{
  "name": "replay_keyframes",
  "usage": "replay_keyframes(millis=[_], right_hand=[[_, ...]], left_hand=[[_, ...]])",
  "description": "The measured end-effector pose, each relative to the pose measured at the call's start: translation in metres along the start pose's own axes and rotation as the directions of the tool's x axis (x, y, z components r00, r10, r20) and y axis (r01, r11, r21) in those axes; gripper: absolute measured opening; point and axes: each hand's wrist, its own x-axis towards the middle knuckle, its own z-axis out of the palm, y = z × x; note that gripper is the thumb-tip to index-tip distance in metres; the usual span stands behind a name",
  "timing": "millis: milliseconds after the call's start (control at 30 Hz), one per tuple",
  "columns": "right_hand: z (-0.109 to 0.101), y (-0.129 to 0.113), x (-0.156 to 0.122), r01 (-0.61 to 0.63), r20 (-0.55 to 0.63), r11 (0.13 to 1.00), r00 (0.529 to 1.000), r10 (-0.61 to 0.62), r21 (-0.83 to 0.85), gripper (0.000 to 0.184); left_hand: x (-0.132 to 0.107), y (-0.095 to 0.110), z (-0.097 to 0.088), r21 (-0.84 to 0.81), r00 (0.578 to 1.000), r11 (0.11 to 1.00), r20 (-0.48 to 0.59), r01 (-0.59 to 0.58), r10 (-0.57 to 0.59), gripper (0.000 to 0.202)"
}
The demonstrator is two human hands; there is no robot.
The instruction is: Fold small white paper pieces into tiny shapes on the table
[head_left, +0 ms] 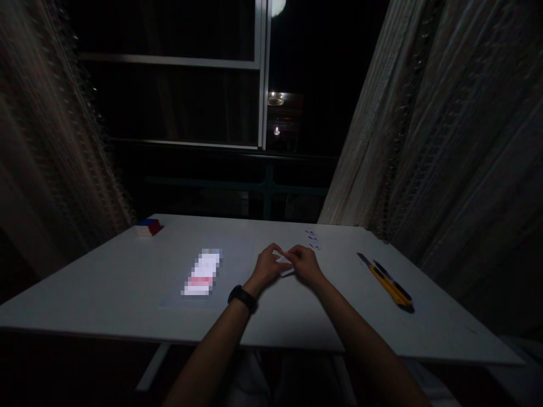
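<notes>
Both my hands meet over the middle of a white table. My left hand, with a black watch on its wrist, and my right hand each pinch an edge of a small white piece of paper held between them. Fingers of both hands are curled closed on it. The paper is partly hidden by my fingers, so its shape is unclear.
A yellow utility knife and a dark pen lie at the right of the table. A colour cube sits at the far left corner. A blurred-out sheet lies left of my hands. Curtains hang on both sides of a dark window.
</notes>
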Motion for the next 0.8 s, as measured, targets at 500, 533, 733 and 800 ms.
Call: replay_keyframes(millis=[500, 533, 733, 800], right_hand=[[-0.003, 0.009, 0.005, 0.005, 0.078, 0.980, 0.997, -0.021, 0.199, 0.028], [-0.002, 0.011, 0.005, -0.015, 0.097, 0.977, 0.995, -0.006, 0.211, 0.032], [-0.004, 0.013, 0.004, -0.132, 0.119, 0.952, 0.988, 0.103, 0.274, 0.035], [-0.006, 0.010, 0.004, -0.155, 0.102, 0.935, 0.986, 0.129, 0.318, 0.036]], left_hand=[[0.007, -0.004, 0.000, -0.068, 0.992, 0.998, -0.121, 0.013, -0.021, 0.027], [0.007, -0.003, 0.000, -0.113, 0.989, 0.993, -0.138, 0.028, -0.044, 0.028], [0.004, 0.009, -0.001, -0.312, 0.986, 0.944, -0.087, 0.107, -0.140, 0.035], [0.003, 0.012, -0.002, -0.352, 0.988, 0.928, -0.045, 0.125, -0.150, 0.038]])
